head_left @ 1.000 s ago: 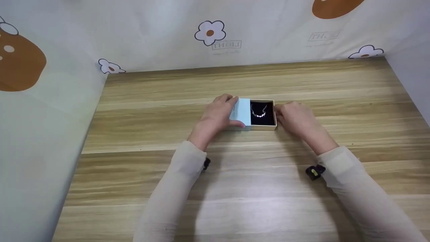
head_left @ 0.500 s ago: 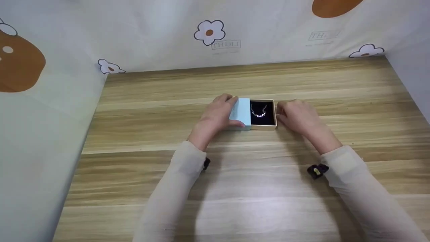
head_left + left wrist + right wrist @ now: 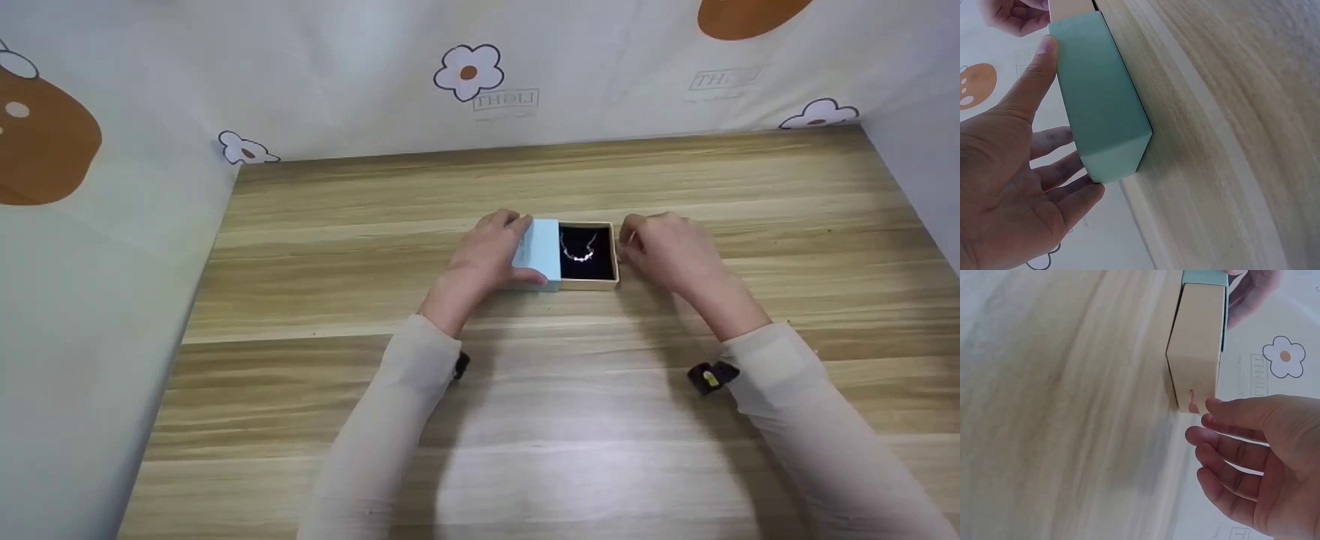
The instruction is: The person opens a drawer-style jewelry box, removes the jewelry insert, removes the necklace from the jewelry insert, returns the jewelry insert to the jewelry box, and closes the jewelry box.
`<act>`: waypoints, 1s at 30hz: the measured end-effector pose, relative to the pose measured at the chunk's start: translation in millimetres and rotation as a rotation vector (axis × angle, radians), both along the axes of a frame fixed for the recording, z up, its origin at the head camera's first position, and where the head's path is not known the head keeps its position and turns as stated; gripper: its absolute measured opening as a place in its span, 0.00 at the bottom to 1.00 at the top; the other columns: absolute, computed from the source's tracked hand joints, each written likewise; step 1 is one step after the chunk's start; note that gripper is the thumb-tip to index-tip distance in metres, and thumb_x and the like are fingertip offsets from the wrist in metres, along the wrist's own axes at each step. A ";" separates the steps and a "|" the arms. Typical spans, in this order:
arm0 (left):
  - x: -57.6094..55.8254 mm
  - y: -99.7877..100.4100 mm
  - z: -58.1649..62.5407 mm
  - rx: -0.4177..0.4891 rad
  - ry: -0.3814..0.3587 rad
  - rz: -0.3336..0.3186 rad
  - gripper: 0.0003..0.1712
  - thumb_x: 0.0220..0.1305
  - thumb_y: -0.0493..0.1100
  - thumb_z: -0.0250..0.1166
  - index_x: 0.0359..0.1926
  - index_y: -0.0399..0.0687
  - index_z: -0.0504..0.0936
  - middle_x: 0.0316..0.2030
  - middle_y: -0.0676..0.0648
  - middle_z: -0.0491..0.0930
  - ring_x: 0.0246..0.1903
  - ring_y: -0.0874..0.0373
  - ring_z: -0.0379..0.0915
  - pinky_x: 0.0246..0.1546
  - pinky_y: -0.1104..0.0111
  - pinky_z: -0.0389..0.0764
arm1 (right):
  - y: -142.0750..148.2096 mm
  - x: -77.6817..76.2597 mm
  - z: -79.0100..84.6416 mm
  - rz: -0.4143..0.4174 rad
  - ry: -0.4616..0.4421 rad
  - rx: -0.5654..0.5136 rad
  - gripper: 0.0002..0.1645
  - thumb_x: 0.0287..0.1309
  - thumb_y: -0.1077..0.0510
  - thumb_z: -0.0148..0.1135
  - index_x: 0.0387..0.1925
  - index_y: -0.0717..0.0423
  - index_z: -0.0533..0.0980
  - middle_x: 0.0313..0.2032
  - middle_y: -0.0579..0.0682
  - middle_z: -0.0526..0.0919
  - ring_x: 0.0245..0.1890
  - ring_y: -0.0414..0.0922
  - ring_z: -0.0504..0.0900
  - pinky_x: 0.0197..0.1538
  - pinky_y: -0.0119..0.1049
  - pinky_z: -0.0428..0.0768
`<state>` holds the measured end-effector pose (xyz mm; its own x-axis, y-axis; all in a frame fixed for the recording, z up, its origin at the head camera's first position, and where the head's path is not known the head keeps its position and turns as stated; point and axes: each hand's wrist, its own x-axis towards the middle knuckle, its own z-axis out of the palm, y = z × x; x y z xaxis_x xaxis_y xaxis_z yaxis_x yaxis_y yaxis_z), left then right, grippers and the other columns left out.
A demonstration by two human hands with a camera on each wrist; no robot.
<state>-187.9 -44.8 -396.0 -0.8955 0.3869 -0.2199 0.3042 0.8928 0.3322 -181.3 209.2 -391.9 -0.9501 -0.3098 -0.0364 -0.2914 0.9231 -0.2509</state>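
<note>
A light blue box sleeve [image 3: 544,247] lies on the table, with a beige drawer [image 3: 589,285] slid partly out to the right. On the drawer's black lining rests a silver necklace [image 3: 578,258]. My left hand [image 3: 484,251] holds the sleeve, thumb on the near side and fingers around the far side and end. Beside the drawer's right end is my right hand [image 3: 667,247], its fingers loosely bent. A small pinkish ribbon tab [image 3: 1192,404] sticks out of that end in the right wrist view, close to the thumb and index fingertips; no grip on it shows.
The box sits mid-table on the wood-grain tabletop [image 3: 570,420]. A pale cloth [image 3: 337,82] with flower prints hangs behind the table's far edge, and a pale covering also stands at the left side.
My right hand has shifted slightly right and away from me, its fingertips leaving the drawer's end wall. The left hand and the box have hardly moved.
</note>
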 end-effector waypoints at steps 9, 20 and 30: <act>0.6 -0.3 -0.3 -0.008 0.003 -0.002 0.57 0.52 0.66 0.72 0.76 0.48 0.59 0.73 0.42 0.61 0.73 0.48 0.58 0.74 0.58 0.63 | -6.4 1.6 5.5 0.019 0.064 -0.033 0.10 0.61 0.58 0.63 0.42 0.59 0.81 0.38 0.57 0.85 0.38 0.58 0.84 0.42 0.56 0.81; 0.4 -1.5 -0.4 -0.006 0.018 -0.008 0.56 0.52 0.66 0.72 0.76 0.49 0.60 0.72 0.42 0.63 0.72 0.48 0.60 0.72 0.57 0.65 | -16.9 4.1 6.7 0.047 0.105 -0.058 0.11 0.61 0.58 0.66 0.43 0.61 0.81 0.41 0.58 0.85 0.41 0.59 0.85 0.43 0.56 0.82; -0.6 -0.7 -0.3 -0.012 0.015 -0.007 0.57 0.52 0.67 0.72 0.76 0.49 0.60 0.72 0.42 0.63 0.72 0.48 0.60 0.72 0.57 0.65 | -26.0 4.6 7.4 0.052 0.072 -0.075 0.12 0.61 0.57 0.67 0.45 0.59 0.82 0.45 0.57 0.87 0.45 0.58 0.84 0.47 0.56 0.81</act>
<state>-188.5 -45.5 -396.3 -0.8962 0.3903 -0.2108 0.3150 0.8945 0.3172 -176.8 183.2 -384.6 -0.9319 -0.3582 0.0565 -0.3583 0.8856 -0.2955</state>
